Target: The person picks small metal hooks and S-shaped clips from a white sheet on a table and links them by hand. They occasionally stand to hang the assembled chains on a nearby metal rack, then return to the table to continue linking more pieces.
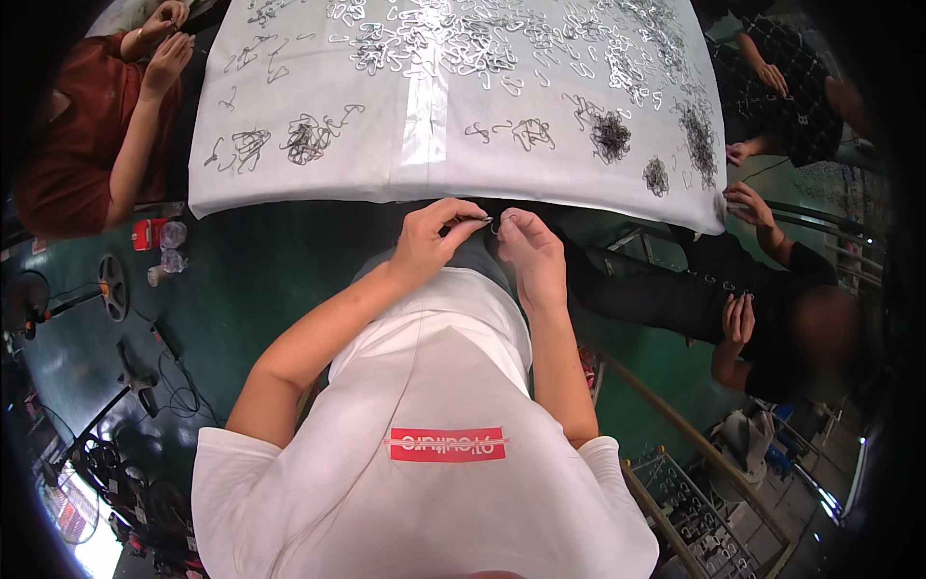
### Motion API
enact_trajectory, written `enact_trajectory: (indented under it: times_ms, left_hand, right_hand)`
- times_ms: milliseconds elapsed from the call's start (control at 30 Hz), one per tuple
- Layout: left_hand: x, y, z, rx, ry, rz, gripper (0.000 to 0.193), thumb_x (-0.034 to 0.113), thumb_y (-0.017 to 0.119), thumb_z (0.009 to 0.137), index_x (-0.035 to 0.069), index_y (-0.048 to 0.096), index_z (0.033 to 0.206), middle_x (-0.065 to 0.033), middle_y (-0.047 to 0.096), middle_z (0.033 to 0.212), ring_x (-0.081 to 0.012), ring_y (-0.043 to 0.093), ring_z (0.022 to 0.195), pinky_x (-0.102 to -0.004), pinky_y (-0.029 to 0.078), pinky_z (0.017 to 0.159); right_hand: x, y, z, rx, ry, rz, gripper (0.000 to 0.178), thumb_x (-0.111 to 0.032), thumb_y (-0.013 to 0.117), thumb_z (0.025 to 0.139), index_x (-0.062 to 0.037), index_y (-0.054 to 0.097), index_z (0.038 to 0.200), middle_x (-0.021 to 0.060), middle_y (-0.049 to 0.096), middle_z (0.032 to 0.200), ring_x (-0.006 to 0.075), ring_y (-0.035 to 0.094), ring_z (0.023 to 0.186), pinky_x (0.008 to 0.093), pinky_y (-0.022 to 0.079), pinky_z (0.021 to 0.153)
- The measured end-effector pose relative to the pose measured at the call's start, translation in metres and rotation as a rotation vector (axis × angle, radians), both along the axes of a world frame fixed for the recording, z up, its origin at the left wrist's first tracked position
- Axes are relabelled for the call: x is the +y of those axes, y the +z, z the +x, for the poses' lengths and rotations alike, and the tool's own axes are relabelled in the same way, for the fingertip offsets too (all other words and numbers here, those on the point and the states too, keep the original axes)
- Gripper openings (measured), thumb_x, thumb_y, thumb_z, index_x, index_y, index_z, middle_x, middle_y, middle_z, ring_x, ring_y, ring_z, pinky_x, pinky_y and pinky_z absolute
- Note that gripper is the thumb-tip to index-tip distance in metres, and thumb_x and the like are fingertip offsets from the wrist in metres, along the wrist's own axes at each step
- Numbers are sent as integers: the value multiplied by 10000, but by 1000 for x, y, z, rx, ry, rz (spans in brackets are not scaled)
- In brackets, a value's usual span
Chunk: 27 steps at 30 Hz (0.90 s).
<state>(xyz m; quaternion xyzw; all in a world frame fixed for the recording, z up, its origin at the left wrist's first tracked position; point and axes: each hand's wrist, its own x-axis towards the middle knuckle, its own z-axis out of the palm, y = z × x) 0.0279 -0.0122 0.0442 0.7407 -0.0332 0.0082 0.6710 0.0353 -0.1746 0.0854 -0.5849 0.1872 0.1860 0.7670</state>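
Observation:
In front of my waist, just off the table's near edge, my two hands are raised close together. Thumb and forefinger of my left hand [429,239] pinch a small, dark, shiny piece whose kind is too small to make out. My right hand [536,257] is closed, its fingertips pinching a small bent wire hook [495,227] that shows in the narrow gap between the hands. Beyond them, the white-covered table [280,189] carries many loose, silvery wire hooks [482,53]. Darker hooks lie in tangled heaps [309,140] nearer me.
At the left sits a person in a rust-coloured top [72,179]. People in dark clothes sit at the right, one with an arm [767,217] at the table's corner. A metal rack [690,502] stands at lower right, and a red box [148,234] lies on the green floor.

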Motion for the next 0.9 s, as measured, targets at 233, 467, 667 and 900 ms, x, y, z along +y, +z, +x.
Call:
enact_trajectory:
  times_ms: [233,467,667,900]
  left_hand:
    - [3,-8,4,-62,13,-17,146,-12,671,819,1,667,965,-63,696,915,-121,646,794,-259,530,735]
    - [3,-12,7,-98,5,-62,163,-17,677,812,8,668,973,-74,690,931,-126,645,803,-260,526,733]
    - [47,-43,77,-244,126,219,167,49,652,830,44,698,990,-88,683,940,-190,629,791,-288,498,687]
    - [94,-84,201,-217,340,790,148,145,680,812,68,695,937,-73,656,922,-266,600,913,-371,479,802]
  right_hand:
    - [8,-17,3,-92,-33,-36,165,-123,679,873,-40,629,1007,-34,598,868,45,491,755,193,366,653]
    - [15,-27,4,-198,-101,-45,90,-49,665,868,-32,628,948,-9,548,982,65,507,854,208,408,764]
    - [11,-20,3,-386,-65,-143,33,0,647,854,-26,641,873,18,486,1034,90,515,876,219,439,744]
    - [5,-24,4,-385,18,-147,52,10,664,842,-10,643,886,22,480,1021,89,514,863,211,450,719]
